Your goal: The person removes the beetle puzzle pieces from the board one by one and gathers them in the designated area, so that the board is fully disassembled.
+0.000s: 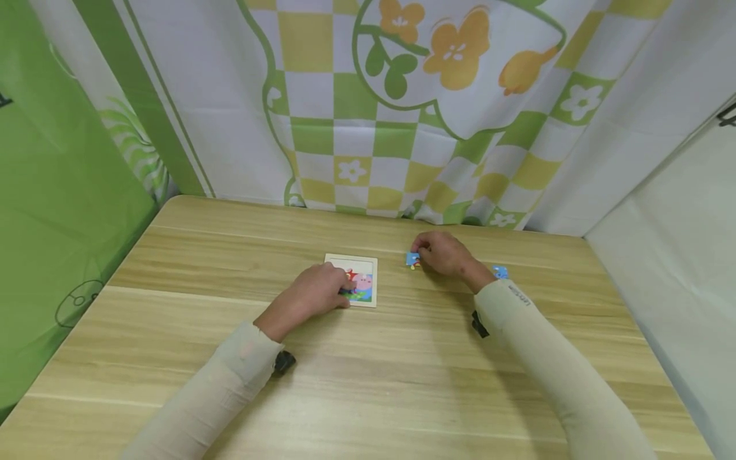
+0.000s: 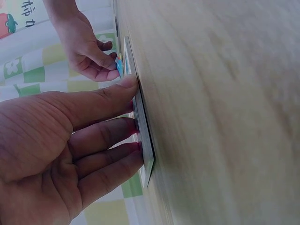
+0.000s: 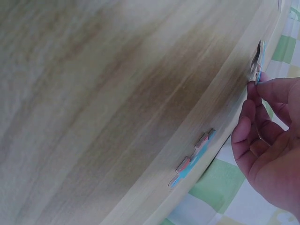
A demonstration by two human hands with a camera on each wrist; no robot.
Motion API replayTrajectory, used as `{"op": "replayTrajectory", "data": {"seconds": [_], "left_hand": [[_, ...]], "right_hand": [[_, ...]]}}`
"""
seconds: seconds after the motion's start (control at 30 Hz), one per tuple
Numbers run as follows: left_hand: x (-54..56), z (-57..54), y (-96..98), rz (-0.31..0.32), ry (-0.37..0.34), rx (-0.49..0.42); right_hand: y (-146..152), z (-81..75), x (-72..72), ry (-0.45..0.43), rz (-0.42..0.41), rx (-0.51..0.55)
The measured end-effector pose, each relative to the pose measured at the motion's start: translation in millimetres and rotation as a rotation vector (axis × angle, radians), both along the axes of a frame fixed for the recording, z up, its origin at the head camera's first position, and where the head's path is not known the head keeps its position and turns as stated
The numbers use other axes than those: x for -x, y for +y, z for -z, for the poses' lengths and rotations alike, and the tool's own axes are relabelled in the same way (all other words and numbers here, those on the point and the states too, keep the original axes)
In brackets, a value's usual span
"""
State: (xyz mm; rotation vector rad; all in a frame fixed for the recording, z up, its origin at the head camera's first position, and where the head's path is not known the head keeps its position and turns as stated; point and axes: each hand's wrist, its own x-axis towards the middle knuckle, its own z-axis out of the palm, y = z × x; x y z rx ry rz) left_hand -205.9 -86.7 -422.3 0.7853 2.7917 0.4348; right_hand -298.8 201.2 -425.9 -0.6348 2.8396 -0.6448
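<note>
A small jigsaw puzzle tray (image 1: 375, 281) with a pale frame lies on the table, a colourful cartoon picture filling its lower part and a plain pale area across its top. My left hand (image 1: 315, 291) rests on its left side, fingertips on the picture and thumb at the near edge; in the left wrist view, the left hand (image 2: 70, 150) reaches its fingers onto the tray (image 2: 146, 140). To the right, my right hand (image 1: 445, 253) pinches a blue puzzle piece (image 1: 411, 259) between thumb and fingers. The right wrist view has this piece (image 3: 261, 61) tilted up at the fingertips.
Another blue puzzle area (image 1: 500, 272), loose pieces with jagged edges, lies by the right wrist; the right wrist view shows these pieces (image 3: 192, 161) flat near the table's far edge. A patterned curtain (image 1: 368, 140) hangs behind the wooden table (image 1: 391, 390).
</note>
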Motion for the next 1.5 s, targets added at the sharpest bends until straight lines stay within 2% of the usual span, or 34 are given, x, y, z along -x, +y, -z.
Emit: {"op": "replayTrajectory", "data": {"seconds": [0.47,0.67,0.87,1.2,1.5], "left_hand": [[0.3,-1.5,1.2,0.029,0.023,-0.003],[-2.0,-1.6,0.3,0.012,0.022,-0.020],[-4.7,-1.0,1.3,0.004,0.046,-0.004],[-8.8,2.3,1.9,0.030,0.112,0.026],[-8.1,4.0,-3.4,0.056,0.097,-0.006]], "right_hand": [[-0.3,1.2,0.1,0.017,-0.001,0.005],[-6.9,-1.7,-4.6,0.006,0.010,0.031],[-23.6,-6.8,-16.4,-0.012,-0.051,0.066],[-49.4,-3.6,-30.0,-0.044,-0.168,0.117],[-65.3,1.5,-39.4,-0.102,-0.246,0.107]]}}
